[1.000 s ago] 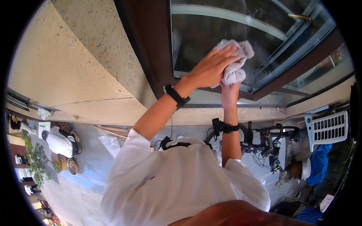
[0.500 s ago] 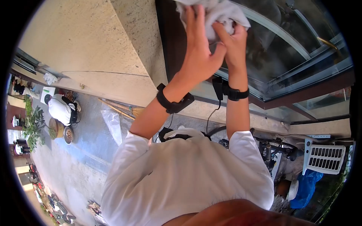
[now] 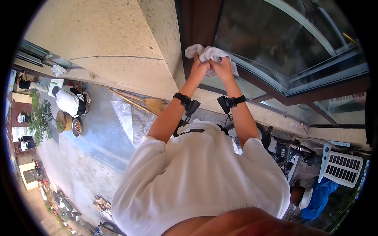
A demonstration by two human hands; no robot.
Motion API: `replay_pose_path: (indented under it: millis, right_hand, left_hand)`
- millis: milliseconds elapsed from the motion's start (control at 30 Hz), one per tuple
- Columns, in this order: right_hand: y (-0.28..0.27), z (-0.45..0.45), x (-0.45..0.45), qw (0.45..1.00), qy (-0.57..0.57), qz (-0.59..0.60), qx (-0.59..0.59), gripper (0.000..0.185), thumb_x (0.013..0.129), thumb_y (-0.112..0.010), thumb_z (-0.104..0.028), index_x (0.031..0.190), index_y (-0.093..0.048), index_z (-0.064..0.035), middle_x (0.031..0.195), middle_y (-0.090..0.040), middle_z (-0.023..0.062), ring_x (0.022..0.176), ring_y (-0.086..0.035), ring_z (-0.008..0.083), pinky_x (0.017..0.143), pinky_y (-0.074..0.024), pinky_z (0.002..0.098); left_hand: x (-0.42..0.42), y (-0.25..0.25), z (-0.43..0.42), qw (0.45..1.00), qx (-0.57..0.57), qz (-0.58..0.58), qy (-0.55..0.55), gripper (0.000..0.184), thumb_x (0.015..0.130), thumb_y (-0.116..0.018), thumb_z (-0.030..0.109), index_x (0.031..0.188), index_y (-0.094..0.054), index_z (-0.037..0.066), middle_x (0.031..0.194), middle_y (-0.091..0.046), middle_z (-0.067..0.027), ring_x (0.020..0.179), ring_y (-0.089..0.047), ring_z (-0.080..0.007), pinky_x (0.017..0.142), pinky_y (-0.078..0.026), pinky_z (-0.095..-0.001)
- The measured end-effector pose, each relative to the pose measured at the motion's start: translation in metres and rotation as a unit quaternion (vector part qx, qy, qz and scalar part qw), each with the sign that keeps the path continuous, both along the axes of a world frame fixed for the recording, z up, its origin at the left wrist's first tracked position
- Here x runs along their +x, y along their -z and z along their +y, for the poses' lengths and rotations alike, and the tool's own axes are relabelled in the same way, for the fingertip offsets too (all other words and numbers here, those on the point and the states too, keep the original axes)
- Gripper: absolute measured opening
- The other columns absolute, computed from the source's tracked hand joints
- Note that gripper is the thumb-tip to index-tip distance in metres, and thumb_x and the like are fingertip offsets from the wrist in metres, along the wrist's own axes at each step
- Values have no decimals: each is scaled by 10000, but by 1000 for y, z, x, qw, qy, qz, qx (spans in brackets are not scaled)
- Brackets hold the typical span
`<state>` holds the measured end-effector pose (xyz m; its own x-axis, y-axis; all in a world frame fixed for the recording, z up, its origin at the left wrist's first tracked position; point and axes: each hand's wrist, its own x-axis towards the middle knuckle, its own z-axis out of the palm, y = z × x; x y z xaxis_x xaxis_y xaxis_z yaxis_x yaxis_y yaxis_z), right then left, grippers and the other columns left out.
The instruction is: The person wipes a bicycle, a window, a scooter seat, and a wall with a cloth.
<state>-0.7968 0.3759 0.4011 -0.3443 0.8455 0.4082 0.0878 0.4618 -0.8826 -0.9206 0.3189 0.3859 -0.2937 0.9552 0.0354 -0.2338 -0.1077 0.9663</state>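
A crumpled white cloth is bunched between my two hands, in front of the brown window frame. My left hand is closed round the cloth's lower left part. Close beside it, my right hand grips the cloth on the right, and the two hands nearly touch. Some of my fingers are hidden in the folds. Behind and to the right of the cloth is the window glass. Whether the cloth touches the frame I cannot tell. A black strap with a small device sits on each wrist.
A beige wall corner juts out left of my hands. Below lie a broom and a clear plastic sheet. A bicycle, a white slatted plastic piece and a blue bag are at right. A person crouches at left.
Both hands have come down and nearer my body with the cloth. My left hand, with fingers stretched over the cloth before, is now closed on it. The view has shifted slightly.
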Motion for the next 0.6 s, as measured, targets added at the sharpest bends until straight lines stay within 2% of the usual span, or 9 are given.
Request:
replay_pose_path:
  millis: [33, 67, 100, 300, 333, 400, 500, 567, 600]
  right_hand:
    - [4, -4, 2, 1000, 4, 3, -4, 386, 740, -736, -130, 1096, -671, 4, 1029, -715, 157, 960, -685, 251, 864, -512, 358]
    - [9, -9, 4, 997, 11, 9, -81, 403, 746, -734, -131, 1119, -666, 7, 1050, -712, 156, 980, -679, 237, 878, -509, 352]
    - [14, -12, 7, 987, 20, 17, -157, 420, 753, -732, -132, 1142, -661, 10, 1071, -709, 155, 1000, -673, 223, 892, -507, 345]
    - [-49, -30, 18, 978, 25, 194, -79, 391, 816, -729, -71, 1170, -588, 13, 1090, -670, 90, 974, -623, 150, 834, -512, 307]
    - [-39, -25, 20, 974, 30, 200, -101, 395, 804, -722, -47, 1168, -580, 15, 1084, -669, 91, 981, -624, 162, 850, -508, 315]
    - [-2, -32, 31, 966, 53, 219, -131, 402, 792, -716, -22, 1165, -572, 16, 1079, -667, 91, 989, -625, 173, 866, -504, 323]
    - [52, -33, 50, 960, 152, 209, -111, 382, 783, -693, 1, 1144, -569, 16, 1072, -657, 96, 1022, -616, 196, 905, -488, 341]
    - [77, -36, 89, 951, 198, 228, -59, 368, 781, -687, 5, 1131, -574, 9, 1081, -643, 104, 1036, -605, 205, 925, -474, 350]
    - [77, -39, 111, 949, 226, 216, -46, 356, 788, -681, 6, 1127, -573, 5, 1098, -634, 103, 1047, -594, 199, 933, -464, 346]
  left_hand:
    - [-1, -5, -6, 999, -45, -6, 17, 872, 679, -589, 22, 1461, -216, -74, 1199, -562, -171, 1024, -600, -237, 805, -521, -303]
    - [4, -10, -10, 998, -64, -24, -13, 783, 609, -604, 44, 1357, -393, -56, 1254, -529, -156, 1149, -532, -229, 951, -447, -318]
    - [5, -16, -10, 997, -69, -20, -5, 783, 609, -604, 44, 1357, -393, -56, 1254, -529, -156, 1149, -532, -229, 951, -447, -318]
    - [23, -49, 4, 945, 156, 231, -174, 594, 720, -650, 5, 1263, -411, -30, 1222, -464, -164, 1134, -497, -263, 1010, -393, -355]
    - [26, -38, 9, 949, 153, 228, -153, 594, 720, -650, 5, 1263, -411, -30, 1222, -464, -164, 1134, -497, -263, 1010, -393, -355]
    - [28, 6, 13, 993, 83, 5, -80, 583, 733, -673, 9, 1233, -374, 4, 1182, -453, -130, 1107, -497, -235, 949, -436, -344]
    - [50, 72, 19, 999, -23, -43, 1, 575, 750, -694, 30, 1204, -342, 19, 1177, -444, -123, 1049, -528, -201, 844, -486, -313]
    - [80, 77, 18, 994, -83, -11, 64, 547, 762, -718, 65, 1176, -366, 1, 1137, -489, -127, 948, -570, -186, 747, -513, -311]
    - [96, 76, 19, 988, -116, 7, 105, 525, 801, -711, 95, 1201, -376, 36, 1178, -504, -109, 1005, -590, -198, 796, -516, -316]
